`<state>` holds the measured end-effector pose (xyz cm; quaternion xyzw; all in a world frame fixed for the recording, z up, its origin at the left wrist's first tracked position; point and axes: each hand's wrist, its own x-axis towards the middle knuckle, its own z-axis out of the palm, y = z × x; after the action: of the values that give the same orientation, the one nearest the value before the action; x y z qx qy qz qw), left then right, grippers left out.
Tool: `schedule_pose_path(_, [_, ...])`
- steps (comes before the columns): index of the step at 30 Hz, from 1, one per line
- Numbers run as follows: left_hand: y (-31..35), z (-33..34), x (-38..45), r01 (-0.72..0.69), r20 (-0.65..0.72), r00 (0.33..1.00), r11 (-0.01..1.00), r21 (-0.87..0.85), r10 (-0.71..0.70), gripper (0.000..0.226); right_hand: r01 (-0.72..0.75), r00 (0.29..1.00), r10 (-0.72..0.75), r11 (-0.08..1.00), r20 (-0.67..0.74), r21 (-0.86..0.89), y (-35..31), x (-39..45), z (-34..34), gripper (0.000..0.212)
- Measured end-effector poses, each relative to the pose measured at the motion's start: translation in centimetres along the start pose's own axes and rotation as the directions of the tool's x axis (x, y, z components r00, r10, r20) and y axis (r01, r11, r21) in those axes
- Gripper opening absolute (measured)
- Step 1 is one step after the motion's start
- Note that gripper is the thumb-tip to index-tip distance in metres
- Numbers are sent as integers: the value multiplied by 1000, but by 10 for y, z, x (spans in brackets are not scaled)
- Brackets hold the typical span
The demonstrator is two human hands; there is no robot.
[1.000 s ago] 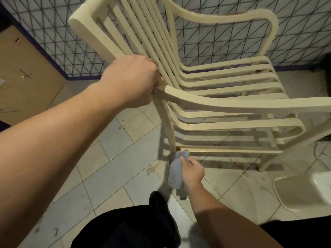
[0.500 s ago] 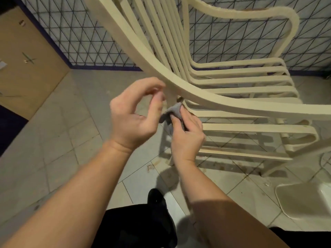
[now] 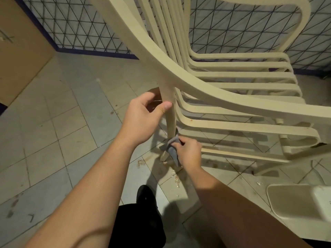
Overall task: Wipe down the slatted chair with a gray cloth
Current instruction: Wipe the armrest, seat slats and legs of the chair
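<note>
Pinching the small crumpled gray cloth (image 3: 172, 149) against the lower part of the chair's rear leg (image 3: 170, 113), the fingers (image 3: 180, 142) of the right hand (image 3: 188, 153) curl round the fabric so it wraps the narrow post, which looks meant to clean its faces in one stroke. The left hand (image 3: 141, 119) grips the same leg higher up, thumb (image 3: 165, 106) across the front and fingers hooked behind, probably to steady the light frame against the rubbing. The cream slatted plastic chair (image 3: 232, 97) stands on the pale tiled floor (image 3: 59, 122); its moulded slats are smooth, flat-faced and bent in one long curve from back to seat. The cloth is soft, limp and bunched. Grime and scattered flecks mark the tiles around the leg's foot.
</note>
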<state>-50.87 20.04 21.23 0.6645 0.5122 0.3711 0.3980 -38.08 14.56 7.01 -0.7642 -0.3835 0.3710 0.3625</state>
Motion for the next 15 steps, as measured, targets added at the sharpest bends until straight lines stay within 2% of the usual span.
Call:
schedule_pose_path(3, [-2,-2,1,4,12,1000,1000,3,-4,9,7,1000,-7,1000,-5,8,1,-1,-2,19])
schedule_pose_path(6, [-2,-4,6,0,13,1000,1000,16,0,9,188,964,-182,982,-195,14,-7,-8,6,11])
schedule_pose_path(8, [-3,-5,7,-6,22,1000,1000,18,5,9,284,913,-229,951,-338,122,-21,-15,9,17])
schedule_pose_path(10, [-6,-4,8,-4,30,1000,1000,8,3,9,312,895,-227,933,-384,178,-27,-17,13,16])
schedule_pose_path(12, [-9,-3,9,-1,23,1000,1000,4,1,8,204,943,-154,968,-295,148,-19,-15,16,11])
schedule_pose_path(14, [-10,-3,10,0,27,1000,1000,-16,0,3,70,989,-67,997,-134,21,-2,-8,17,10])
schedule_pose_path(15, [-11,-3,10,2,26,1000,999,-32,-1,11,25,998,-26,1000,-62,-19,6,-5,15,14])
